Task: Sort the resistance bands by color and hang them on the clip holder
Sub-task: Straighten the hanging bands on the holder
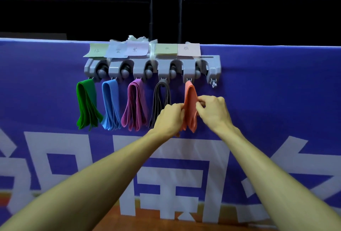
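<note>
Both hands' fingers, left hand [170, 118] and right hand [214, 110], pinch the hanging orange rubber resistance bands [190, 101] beneath the grey plastic clip holder [153, 68], beside dark grey bands [160, 99].

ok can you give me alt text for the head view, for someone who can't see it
Both hands, left hand and right hand, pinch the orange bands hanging from a grey clip holder mounted on a purple banner. Left of them hang grey bands, purple bands, blue bands and green bands, each under a paper label.
</note>
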Demonstrator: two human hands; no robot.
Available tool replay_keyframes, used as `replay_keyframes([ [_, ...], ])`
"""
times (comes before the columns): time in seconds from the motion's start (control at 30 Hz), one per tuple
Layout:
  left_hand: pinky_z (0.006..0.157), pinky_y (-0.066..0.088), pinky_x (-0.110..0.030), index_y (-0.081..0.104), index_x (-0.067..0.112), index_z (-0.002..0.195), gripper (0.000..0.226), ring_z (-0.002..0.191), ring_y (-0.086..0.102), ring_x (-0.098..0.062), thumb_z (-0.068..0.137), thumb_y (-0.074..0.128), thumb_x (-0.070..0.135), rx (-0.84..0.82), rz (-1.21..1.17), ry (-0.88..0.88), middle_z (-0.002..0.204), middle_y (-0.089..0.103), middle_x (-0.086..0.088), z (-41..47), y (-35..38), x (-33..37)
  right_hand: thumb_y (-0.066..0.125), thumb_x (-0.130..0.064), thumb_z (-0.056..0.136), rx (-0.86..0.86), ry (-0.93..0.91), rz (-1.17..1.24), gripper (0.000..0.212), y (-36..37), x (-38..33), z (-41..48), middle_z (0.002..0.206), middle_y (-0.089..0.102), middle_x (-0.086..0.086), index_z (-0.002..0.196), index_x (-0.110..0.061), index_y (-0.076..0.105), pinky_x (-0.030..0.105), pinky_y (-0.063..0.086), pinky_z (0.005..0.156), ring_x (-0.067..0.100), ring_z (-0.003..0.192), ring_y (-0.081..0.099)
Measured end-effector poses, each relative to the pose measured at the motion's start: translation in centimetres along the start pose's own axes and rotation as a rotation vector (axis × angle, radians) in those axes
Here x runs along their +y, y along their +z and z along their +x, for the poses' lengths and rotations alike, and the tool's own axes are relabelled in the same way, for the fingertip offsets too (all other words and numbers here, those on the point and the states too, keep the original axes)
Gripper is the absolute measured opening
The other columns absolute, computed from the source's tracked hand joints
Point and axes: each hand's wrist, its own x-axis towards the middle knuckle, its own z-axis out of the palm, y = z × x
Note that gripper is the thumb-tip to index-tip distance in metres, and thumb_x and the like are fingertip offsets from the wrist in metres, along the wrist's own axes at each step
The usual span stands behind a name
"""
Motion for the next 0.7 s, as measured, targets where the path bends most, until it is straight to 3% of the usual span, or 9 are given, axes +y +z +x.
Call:
replay_keyframes([
  [0.17,0.045,0.054,-0.028,0.063,0.009,0.089,0.031,0.040,0.063,-0.019,0.100,0.036,0.020,-0.108,-0.007,-0.028,0.069,0.068,-0.005,-1.5,-1.5,0.2,0.055,-0.028,0.088,-0.035,-0.007,0.036,0.019,0.0,-0.4,-1.0,0.076,0.073,0.000,0.089,-0.023,0.073,0.041,0.057,0.073,0.024,0.076,0.069],
  [0.23,0.044,0.052,-0.027,0.065,0.009,0.089,0.030,0.040,0.063,-0.019,0.099,0.040,0.021,-0.108,0.001,-0.026,0.066,0.067,-0.007,-2.4,-3.0,0.1,0.056,-0.032,0.089,-0.003,-0.007,-0.007,0.019,-0.6,-0.8,-1.6,0.079,0.073,-0.001,0.089,-0.023,0.073,0.041,0.056,0.075,0.025,0.078,0.069],
  [0.33,0.039,0.050,-0.026,0.069,0.007,0.091,0.027,0.039,0.063,-0.020,0.096,0.045,0.020,-0.074,-0.047,-0.035,0.077,0.072,-0.008,-3.3,-6.0,-0.1,0.057,-0.034,0.090,0.105,-0.045,-0.098,0.019,-1.7,-2.1,-2.0,0.075,0.068,-0.002,0.086,-0.020,0.069,0.041,0.053,0.072,0.029,0.078,0.064],
  [0.47,0.034,0.042,-0.019,0.069,0.014,0.090,0.020,0.039,0.062,-0.021,0.093,0.050,0.019,0.038,-0.127,-0.050,0.067,0.072,-0.002,-4.0,-10.5,-1.6,0.058,-0.031,0.090,0.172,-0.187,-0.097,0.018,-1.6,-5.3,-2.1,0.067,0.058,-0.006,0.080,-0.017,0.063,0.035,0.047,0.063,0.026,0.070,0.061],
  [0.57,0.043,0.044,-0.016,0.070,0.011,0.089,0.017,0.041,0.060,-0.010,0.092,0.053,0.017,0.219,-0.102,-0.020,0.065,0.071,-0.003,-3.8,-13.4,-4.2,0.057,-0.029,0.090,0.142,-0.251,-0.007,0.013,-0.1,-8.4,-1.7,0.071,0.064,-0.007,0.085,-0.021,0.066,0.040,0.052,0.072,0.021,0.070,0.062],
  [0.63,0.048,0.047,-0.017,0.068,0.012,0.092,0.013,0.044,0.061,-0.009,0.091,0.057,0.017,0.325,-0.069,0.017,0.078,0.070,-0.004,-3.5,-14.7,-6.5,0.057,-0.030,0.089,0.110,-0.272,0.042,0.012,1.4,-10.5,-1.2,0.074,0.066,-0.011,0.088,-0.024,0.067,0.040,0.050,0.085,0.017,0.072,0.064],
  [0.7,0.049,0.049,-0.017,0.066,0.016,0.106,0.016,0.047,0.063,-0.013,0.092,0.061,0.020,0.349,-0.069,0.059,0.101,0.066,-0.003,-3.4,-15.4,-8.6,0.058,-0.030,0.090,0.038,-0.219,0.078,0.014,3.0,-12.5,-0.6,0.082,0.070,-0.010,0.098,-0.025,0.068,0.035,0.052,0.082,0.015,0.070,0.066],
])
